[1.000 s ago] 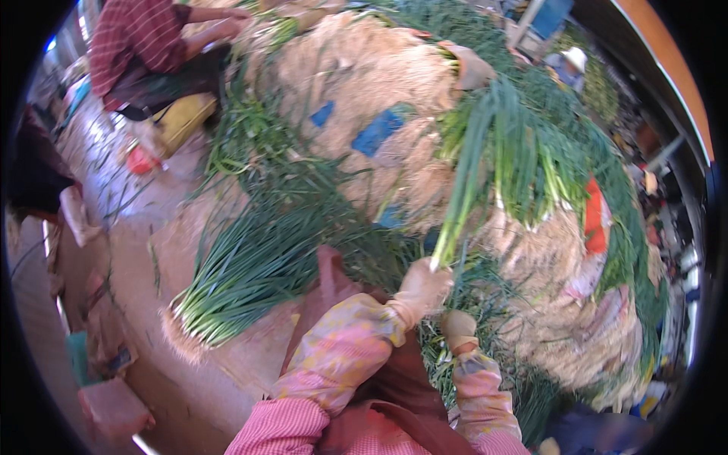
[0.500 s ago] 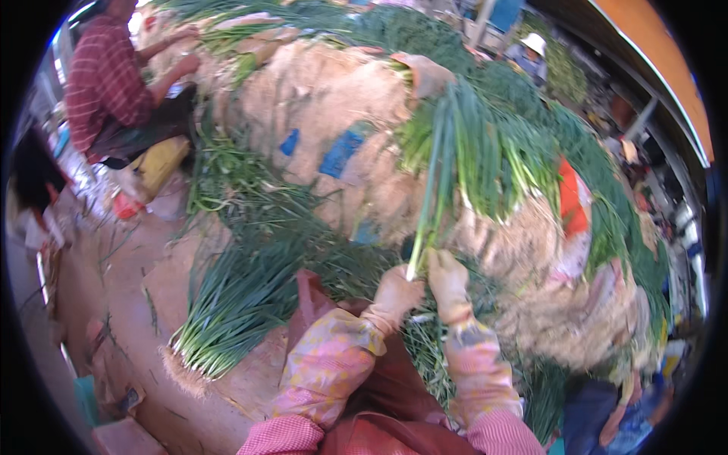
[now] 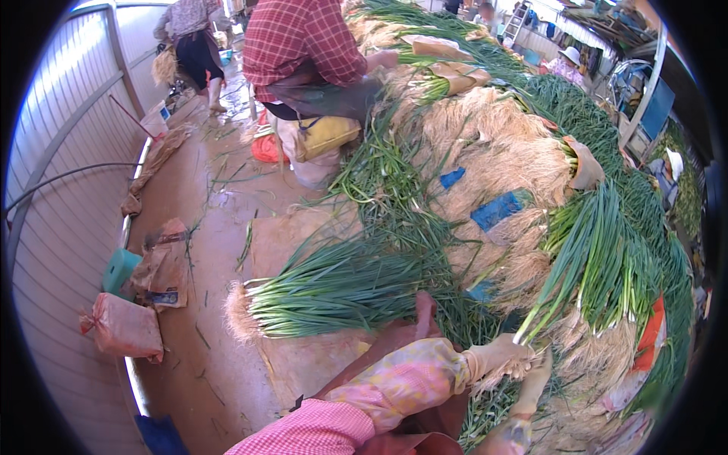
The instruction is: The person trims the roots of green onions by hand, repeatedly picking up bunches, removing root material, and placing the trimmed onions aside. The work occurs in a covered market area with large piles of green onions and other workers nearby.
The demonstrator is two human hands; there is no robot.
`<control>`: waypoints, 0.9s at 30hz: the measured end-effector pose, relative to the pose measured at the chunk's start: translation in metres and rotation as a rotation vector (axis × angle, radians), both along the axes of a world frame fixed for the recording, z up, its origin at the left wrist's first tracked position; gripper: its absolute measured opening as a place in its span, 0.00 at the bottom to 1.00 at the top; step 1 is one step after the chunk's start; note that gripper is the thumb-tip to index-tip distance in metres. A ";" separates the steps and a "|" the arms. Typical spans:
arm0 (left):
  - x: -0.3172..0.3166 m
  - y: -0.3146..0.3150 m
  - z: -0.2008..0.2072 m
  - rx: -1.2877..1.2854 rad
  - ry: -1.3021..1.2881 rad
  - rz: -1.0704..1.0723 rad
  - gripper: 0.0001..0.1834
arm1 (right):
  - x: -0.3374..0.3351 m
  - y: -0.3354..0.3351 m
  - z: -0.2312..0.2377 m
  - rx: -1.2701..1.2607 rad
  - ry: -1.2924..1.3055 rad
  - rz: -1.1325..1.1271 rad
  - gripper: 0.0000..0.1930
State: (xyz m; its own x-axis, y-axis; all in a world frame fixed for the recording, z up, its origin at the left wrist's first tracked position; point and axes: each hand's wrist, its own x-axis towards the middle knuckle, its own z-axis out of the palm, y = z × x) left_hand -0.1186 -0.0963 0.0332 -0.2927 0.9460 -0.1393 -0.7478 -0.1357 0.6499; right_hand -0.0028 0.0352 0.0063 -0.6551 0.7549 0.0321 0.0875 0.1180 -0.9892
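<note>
My left hand (image 3: 497, 359), in a pale glove, is closed round the white lower end of some green onions (image 3: 532, 324). Their green leaves point away to the upper right, beside a larger row of green onions (image 3: 610, 265) lying on the pile. Close against it on the right is my right hand (image 3: 537, 383), smeared by motion; its fingers cannot be made out. On the floor to the left lies a big bundle of green onions (image 3: 334, 292), its pale roots facing left. Loose green leaves (image 3: 485, 413) lie below my hands.
A long heap of rooty green onions (image 3: 504, 144) runs along the right. Ahead, a person in a checked shirt (image 3: 299, 45) sits on a yellow sack (image 3: 327, 138). Farther back, another person (image 3: 193, 38) stands bent. A pink sack (image 3: 121, 326) and teal stool (image 3: 120, 271) stand by the left wall.
My view has swung left, so the wall and the second person now show. My left hand still grips the green onions; my right hand has dropped from the stalks to lower beside it.
</note>
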 end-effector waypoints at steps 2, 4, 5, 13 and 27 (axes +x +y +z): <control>0.001 -0.004 0.006 0.012 -0.026 -0.071 0.11 | -0.038 0.004 0.012 0.017 0.164 0.002 0.25; 0.000 -0.009 0.013 -0.072 0.015 -0.108 0.09 | -0.055 0.003 0.009 -0.120 0.225 0.181 0.28; 0.003 0.006 -0.007 -0.076 0.041 -0.079 0.10 | -0.051 -0.014 0.032 -0.221 0.142 0.270 0.30; -0.018 -0.021 0.013 -0.258 0.134 0.102 0.10 | 0.020 -0.049 0.040 -0.041 -0.511 0.394 0.25; 0.003 0.006 -0.019 -0.152 0.189 0.507 0.08 | 0.098 -0.035 -0.067 0.636 -1.010 0.391 0.19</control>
State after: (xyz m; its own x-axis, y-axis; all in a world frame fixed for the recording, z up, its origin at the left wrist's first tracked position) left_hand -0.1154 -0.0907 0.0142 -0.7389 0.6535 -0.1640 -0.4820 -0.3426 0.8064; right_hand 0.0954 0.0001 -0.0606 -0.7753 0.5403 -0.3271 0.6235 0.7377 -0.2591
